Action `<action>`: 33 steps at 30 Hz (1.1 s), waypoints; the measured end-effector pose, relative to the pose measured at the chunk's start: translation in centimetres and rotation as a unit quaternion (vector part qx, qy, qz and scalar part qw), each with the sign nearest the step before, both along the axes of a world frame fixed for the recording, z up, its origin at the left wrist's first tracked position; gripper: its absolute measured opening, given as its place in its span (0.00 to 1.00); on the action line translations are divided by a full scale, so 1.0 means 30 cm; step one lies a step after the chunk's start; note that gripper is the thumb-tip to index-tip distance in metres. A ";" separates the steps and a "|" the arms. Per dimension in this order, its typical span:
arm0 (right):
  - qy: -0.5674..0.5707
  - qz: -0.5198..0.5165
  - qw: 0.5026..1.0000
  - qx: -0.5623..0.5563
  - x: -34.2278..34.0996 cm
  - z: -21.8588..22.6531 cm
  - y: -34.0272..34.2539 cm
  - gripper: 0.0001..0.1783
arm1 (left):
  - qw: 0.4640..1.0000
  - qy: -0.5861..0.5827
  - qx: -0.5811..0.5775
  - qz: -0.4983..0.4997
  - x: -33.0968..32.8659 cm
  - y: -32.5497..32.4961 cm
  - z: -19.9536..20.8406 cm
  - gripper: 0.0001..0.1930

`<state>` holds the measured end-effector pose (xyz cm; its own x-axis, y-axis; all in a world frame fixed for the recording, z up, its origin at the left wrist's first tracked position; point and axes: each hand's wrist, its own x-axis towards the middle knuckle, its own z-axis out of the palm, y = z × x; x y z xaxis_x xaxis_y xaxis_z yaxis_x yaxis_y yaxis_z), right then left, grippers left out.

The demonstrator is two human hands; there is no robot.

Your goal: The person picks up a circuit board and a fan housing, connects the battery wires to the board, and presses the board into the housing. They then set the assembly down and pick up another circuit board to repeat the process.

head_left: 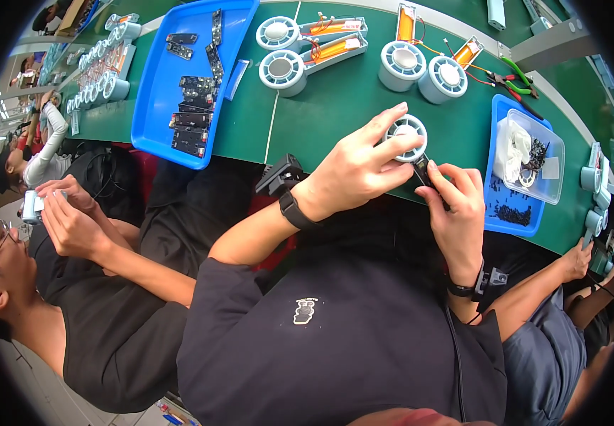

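Note:
My left hand is closed around a light-blue handheld fan, its fingers lying across the round grille. The fan is held over the near edge of the green table. Below the fan head, a narrow black part, probably a circuit board, lies along the handle. My right hand pinches this part between thumb and fingers. Beyond my hands stand two more fans, a left one and a right one, each wired to an orange battery in an opened handle.
A blue tray of black circuit boards lies left, near two opened fans. Right are pliers and another blue tray with a clear tub and small black pieces. Co-workers sit on both sides; the left one's hands hold a light-blue part.

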<state>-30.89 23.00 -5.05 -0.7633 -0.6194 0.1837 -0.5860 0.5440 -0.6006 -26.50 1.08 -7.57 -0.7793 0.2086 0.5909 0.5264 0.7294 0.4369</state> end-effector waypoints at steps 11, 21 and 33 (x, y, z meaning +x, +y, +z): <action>-0.341 0.001 0.915 -0.215 -0.047 -0.097 0.070 0.22 | 0.994 -0.017 -0.098 -0.046 -0.062 0.012 0.076 0.04; -0.302 0.056 0.870 -0.386 -0.034 -0.184 0.090 0.32 | 0.995 0.021 -0.029 0.090 -0.652 -0.478 0.280 0.04; -0.264 0.040 0.903 -0.336 -0.036 -0.147 0.063 0.13 | 0.943 0.069 -0.080 0.316 -0.829 -1.164 0.161 0.25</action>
